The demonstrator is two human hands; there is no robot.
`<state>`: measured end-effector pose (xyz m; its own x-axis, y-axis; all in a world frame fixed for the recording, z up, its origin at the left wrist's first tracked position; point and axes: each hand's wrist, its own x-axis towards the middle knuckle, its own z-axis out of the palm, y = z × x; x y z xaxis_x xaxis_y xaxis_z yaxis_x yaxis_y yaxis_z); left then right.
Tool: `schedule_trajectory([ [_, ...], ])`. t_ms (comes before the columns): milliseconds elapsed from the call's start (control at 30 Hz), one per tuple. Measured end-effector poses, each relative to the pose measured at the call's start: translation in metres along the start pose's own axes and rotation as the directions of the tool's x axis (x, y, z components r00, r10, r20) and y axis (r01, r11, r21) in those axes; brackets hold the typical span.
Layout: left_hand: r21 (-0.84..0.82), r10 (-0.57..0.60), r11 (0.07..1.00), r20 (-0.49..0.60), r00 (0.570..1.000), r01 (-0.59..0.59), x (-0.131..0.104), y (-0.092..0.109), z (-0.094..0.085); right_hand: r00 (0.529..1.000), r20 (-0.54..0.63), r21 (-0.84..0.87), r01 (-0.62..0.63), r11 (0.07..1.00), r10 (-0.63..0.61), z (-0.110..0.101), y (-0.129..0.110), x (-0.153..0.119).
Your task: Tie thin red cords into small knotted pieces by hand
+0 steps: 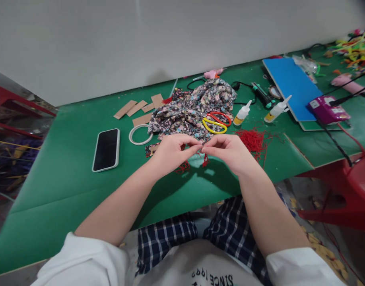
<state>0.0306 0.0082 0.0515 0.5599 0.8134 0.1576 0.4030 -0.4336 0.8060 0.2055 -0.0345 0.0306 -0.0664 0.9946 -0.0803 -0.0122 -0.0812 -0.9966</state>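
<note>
My left hand (177, 151) and my right hand (226, 151) meet at their fingertips above the green table's front part. Both are pinched closed on thin red thread, of which a small red tassel (205, 160) hangs below the fingertips. A loose tangle of red thread (183, 167) lies beneath my left hand. Just beyond the hands is a crumpled floral cloth (197, 105), with red and yellow handled scissors (215, 122) resting on it. To the right of my right hand sits a larger pile of red thread (254, 142).
On the left lie a phone (106, 150), a tape roll (140, 142) and cardboard pieces (125, 109). Two glue bottles (242, 113) (277, 110), a blue board (291, 85) and a purple device with cables (329, 109) are at the right.
</note>
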Motion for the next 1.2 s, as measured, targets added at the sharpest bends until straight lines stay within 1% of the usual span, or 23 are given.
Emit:
schedule_trajectory([
  [67,0.060,0.027,0.998,0.012,1.000,-0.027,0.000,0.002,-0.003,1.000,0.010,-0.001,0.001,1.000,-0.001,0.000,0.000,0.000],
  [167,0.112,0.023,0.993,0.053,0.998,-0.029,-0.001,0.006,-0.006,1.000,0.015,-0.013,0.003,1.000,-0.003,-0.001,0.001,0.000],
  [300,0.118,0.010,0.993,0.074,0.997,-0.019,0.000,0.006,-0.008,1.000,0.003,-0.029,0.021,0.999,-0.020,-0.002,0.002,0.001],
  [500,0.124,0.041,0.991,0.081,0.996,-0.051,0.001,0.005,-0.007,1.000,-0.007,-0.022,0.025,0.999,-0.025,-0.003,0.001,0.000],
  [633,0.107,0.037,0.993,0.082,0.996,-0.046,0.001,0.005,-0.007,0.999,-0.017,-0.009,0.031,0.999,-0.031,-0.003,0.001,0.001],
  [700,0.068,0.005,0.998,0.073,0.997,-0.010,0.001,0.004,-0.006,0.999,-0.018,0.022,0.039,0.999,-0.038,-0.002,0.003,0.002],
  [767,-0.016,-0.058,0.998,0.041,0.997,0.059,0.001,0.002,-0.005,0.997,-0.054,0.077,0.062,0.995,-0.057,-0.002,0.004,0.004],
  [867,-0.194,-0.155,0.970,-0.037,0.987,0.145,0.002,-0.001,-0.004,0.976,-0.193,0.145,0.133,0.980,-0.104,-0.001,0.005,0.005],
  [933,-0.304,-0.190,0.939,-0.076,0.979,0.158,0.002,-0.002,-0.004,0.953,-0.270,0.147,0.185,0.972,-0.141,0.001,0.005,0.005],
  [1000,-0.385,-0.200,0.910,-0.090,0.976,0.151,0.001,-0.001,-0.003,0.938,-0.294,0.129,0.231,0.964,-0.186,0.005,0.004,0.004],
  [1100,-0.408,-0.191,0.904,-0.109,0.976,0.131,-0.001,0.003,-0.001,0.927,-0.289,0.098,0.279,0.955,-0.241,0.011,0.002,0.001],
  [1200,-0.287,-0.140,0.953,-0.147,0.979,0.094,-0.005,0.009,0.000,0.918,-0.286,0.067,0.304,0.950,-0.274,0.014,0.001,-0.001],
])
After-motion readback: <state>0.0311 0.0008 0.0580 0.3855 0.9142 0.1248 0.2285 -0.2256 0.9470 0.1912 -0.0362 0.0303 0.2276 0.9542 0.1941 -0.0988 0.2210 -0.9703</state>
